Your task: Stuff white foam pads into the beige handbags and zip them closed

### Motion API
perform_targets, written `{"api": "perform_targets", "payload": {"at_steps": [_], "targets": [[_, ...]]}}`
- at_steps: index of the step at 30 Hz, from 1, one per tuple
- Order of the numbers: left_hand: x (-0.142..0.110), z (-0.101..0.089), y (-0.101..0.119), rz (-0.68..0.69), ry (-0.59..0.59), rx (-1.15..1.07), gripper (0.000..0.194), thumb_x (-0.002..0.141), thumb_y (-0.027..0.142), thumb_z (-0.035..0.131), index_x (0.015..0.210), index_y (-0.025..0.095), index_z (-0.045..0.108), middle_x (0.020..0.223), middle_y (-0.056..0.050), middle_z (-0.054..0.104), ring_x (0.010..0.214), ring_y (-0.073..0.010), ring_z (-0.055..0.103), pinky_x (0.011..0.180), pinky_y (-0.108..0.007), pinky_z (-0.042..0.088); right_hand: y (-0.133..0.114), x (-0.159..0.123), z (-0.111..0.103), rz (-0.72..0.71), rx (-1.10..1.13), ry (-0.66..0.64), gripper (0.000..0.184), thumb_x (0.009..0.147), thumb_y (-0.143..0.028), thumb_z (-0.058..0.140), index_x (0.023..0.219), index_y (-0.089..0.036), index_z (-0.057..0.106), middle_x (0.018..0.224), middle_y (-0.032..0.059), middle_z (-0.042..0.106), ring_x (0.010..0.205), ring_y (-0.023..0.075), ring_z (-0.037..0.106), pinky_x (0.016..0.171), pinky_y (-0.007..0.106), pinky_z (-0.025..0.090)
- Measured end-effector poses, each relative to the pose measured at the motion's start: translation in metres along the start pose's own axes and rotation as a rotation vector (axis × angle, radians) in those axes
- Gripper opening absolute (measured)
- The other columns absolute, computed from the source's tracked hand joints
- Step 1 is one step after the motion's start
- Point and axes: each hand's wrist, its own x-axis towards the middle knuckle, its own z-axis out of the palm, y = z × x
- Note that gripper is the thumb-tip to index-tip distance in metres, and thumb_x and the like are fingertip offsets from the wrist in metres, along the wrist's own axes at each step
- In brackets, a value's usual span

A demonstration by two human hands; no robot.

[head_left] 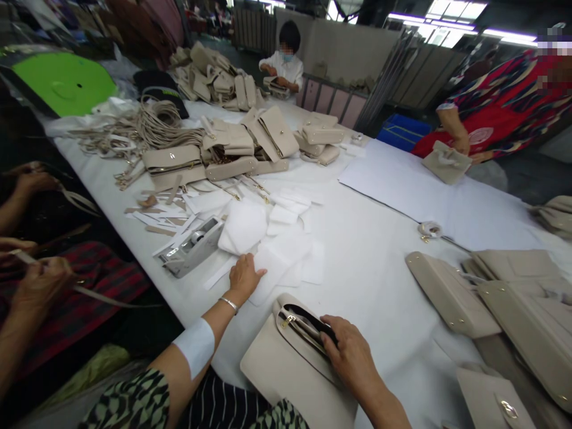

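Note:
A beige handbag (286, 363) lies in front of me at the table's near edge, its mouth part open, with a gold zip pull and dark lining showing. My right hand (351, 351) grips the rim of that opening, thumb inside and fingers over the far side. Ahead and to the left, my left hand (245, 279) reaches to the white foam sheets (243, 229); its fingertips touch their near edge and its thumb stands apart. More thin white sheets (290, 256) lie loosely overlapped just right of it. A grey tape dispenser (190, 247) stands left of this hand.
Beige bags (232, 143) and coiled straps (161, 122) are heaped at the far left. More bags (456, 292) lie at the right. A small tape roll (430, 230) rests near the white board (429, 185). Co-workers handle straps at left and bags across the table.

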Motion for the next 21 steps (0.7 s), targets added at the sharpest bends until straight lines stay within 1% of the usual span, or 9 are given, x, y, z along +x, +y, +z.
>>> {"api": "perform_targets", "payload": {"at_steps": [2,4,6,9,11,14,16,19,21], "targets": [[0.0,-0.008,0.0,-0.006,-0.029,-0.126,0.031,0.074,0.034,0.062,0.096,0.017,0.049,0.097,-0.008,0.059,0.087,-0.0233,0.056,0.072,-0.032,0.042,0.0,-0.001,0.001,0.004,0.017,0.003,0.029,0.085,-0.025,0.047,0.109,-0.019,0.061,0.106,0.0082,0.067,0.096,0.0244,0.062,0.085,0.042,0.051],[0.001,-0.02,0.0,0.027,-0.062,-0.244,0.022,0.076,0.034,0.06,0.086,0.018,0.049,0.081,-0.001,0.058,0.074,-0.0176,0.055,0.066,-0.028,0.041,-0.001,-0.002,0.003,0.007,0.04,0.051,0.029,0.086,-0.026,0.046,0.11,-0.02,0.06,0.108,0.0081,0.066,0.099,0.0241,0.061,0.087,0.042,0.05],[0.001,-0.035,0.004,0.083,-0.075,-0.418,0.023,0.076,0.037,0.059,0.076,0.019,0.045,0.068,0.004,0.052,0.065,-0.0137,0.053,0.062,-0.025,0.041,-0.003,-0.001,0.004,0.002,0.067,0.127,0.03,0.087,-0.026,0.045,0.113,-0.02,0.057,0.111,0.0082,0.064,0.103,0.0233,0.059,0.09,0.041,0.05],[-0.009,-0.062,0.023,0.085,-0.153,-0.827,0.031,0.072,0.041,0.063,0.074,0.019,0.041,0.065,0.006,0.051,0.059,-0.0117,0.052,0.055,-0.023,0.041,-0.016,0.001,-0.003,-0.056,0.069,0.274,0.04,0.088,-0.026,0.045,0.128,-0.019,0.045,0.124,0.0109,0.055,0.115,0.0234,0.052,0.096,0.042,0.046],[-0.023,-0.079,0.043,0.054,-0.239,-1.009,0.035,0.069,0.04,0.067,0.08,0.018,0.042,0.068,0.004,0.057,0.059,-0.0125,0.055,0.054,-0.023,0.044,-0.03,0.005,-0.013,-0.159,0.013,0.335,0.059,0.086,-0.03,0.051,0.139,-0.016,0.029,0.138,0.0153,0.041,0.127,0.0275,0.04,0.101,0.047,0.04],[-0.051,-0.103,0.075,0.09,-0.307,-1.079,0.043,0.068,0.036,0.071,0.095,0.018,0.044,0.076,0.0,0.065,0.063,-0.0147,0.06,0.057,-0.024,0.047,-0.049,0.014,-0.029,-0.319,-0.095,0.342,0.092,0.075,-0.044,0.065,0.145,-0.012,0.014,0.149,0.0199,0.019,0.136,0.0369,0.018,0.105,0.057,0.03],[-0.069,-0.115,0.092,0.145,-0.36,-1.084,0.049,0.069,0.035,0.071,0.105,0.019,0.042,0.079,-0.001,0.067,0.066,-0.0155,0.062,0.058,-0.024,0.048,-0.056,0.02,-0.037,-0.368,-0.145,0.343,0.104,0.067,-0.05,0.07,0.145,-0.012,0.013,0.15,0.0208,0.012,0.136,0.0408,0.011,0.106,0.063,0.022],[-0.09,-0.127,0.108,0.215,-0.451,-1.117,0.056,0.071,0.033,0.07,0.116,0.02,0.039,0.084,-0.002,0.067,0.07,-0.0163,0.063,0.061,-0.025,0.049,-0.058,0.026,-0.043,-0.4,-0.163,0.332,0.105,0.066,-0.047,0.071,0.145,-0.012,0.011,0.15,0.0219,0.01,0.136,0.0415,0.01,0.105,0.065,0.018],[-0.1,-0.129,0.113,0.261,-0.521,-1.136,0.058,0.073,0.031,0.068,0.12,0.02,0.036,0.084,-0.002,0.066,0.069,-0.0154,0.062,0.061,-0.024,0.049,-0.057,0.026,-0.044,-0.424,-0.121,0.313,0.1,0.07,-0.039,0.066,0.145,-0.011,0.006,0.148,0.0223,0.016,0.135,0.0391,0.017,0.105,0.063,0.021]]}}
